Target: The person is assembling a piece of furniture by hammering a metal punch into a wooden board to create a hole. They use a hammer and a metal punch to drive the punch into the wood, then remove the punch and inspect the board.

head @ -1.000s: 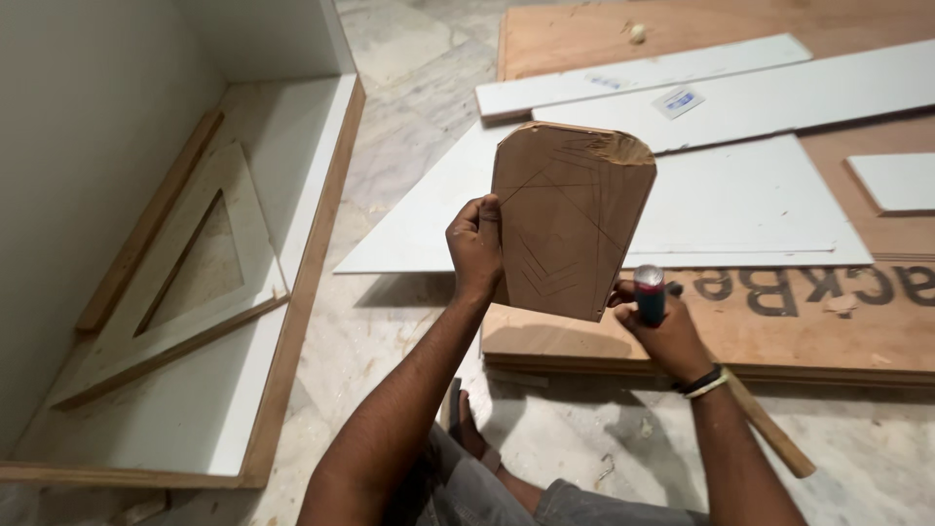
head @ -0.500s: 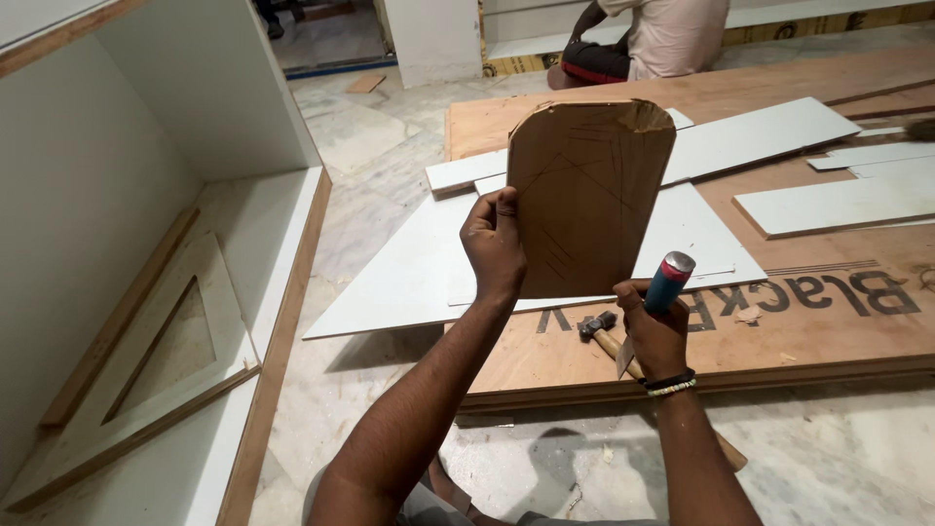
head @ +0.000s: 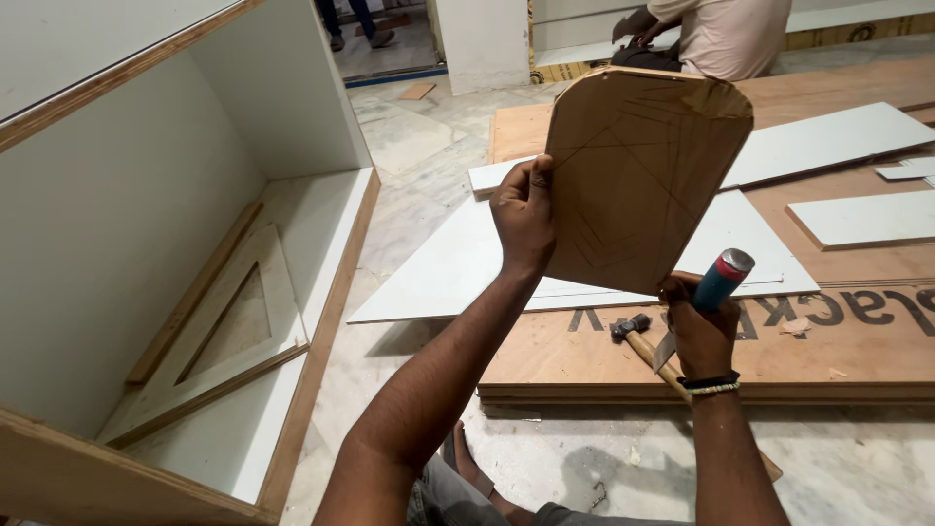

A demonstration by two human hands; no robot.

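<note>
1. Left hand clamped on the left edge of the plywood panel, thumb on the near face, fingers wrapped behind.
2. Panel is upright, held up in the air above the plywood sheet on the floor; its rounded top corners and scratched pencil lines face the camera.
3. Right hand closed around a chisel with a blue handle and red cap, just below the panel's bottom right corner, touching or nearly touching it; cannot tell which. The blade points down past the hand.
4. Change since half a second ago: the panel has been lifted higher and closer to the face and now fills more of the view. It looks like an inspection of the marked lines, not cutting.
5. Versus a second ago: the panel then sat low, close over the plywood sheet; now it is well clear of it. The chisel hand has kept the same grip throughout.
6. Hammer lies on the plywood sheet just left of the right hand, untouched.
7. White laminate boards lie flat behind the panel; a white cabinet carcass stands well to the left.
8. Another person sits beyond the panel, at the far side of the floor.
</note>
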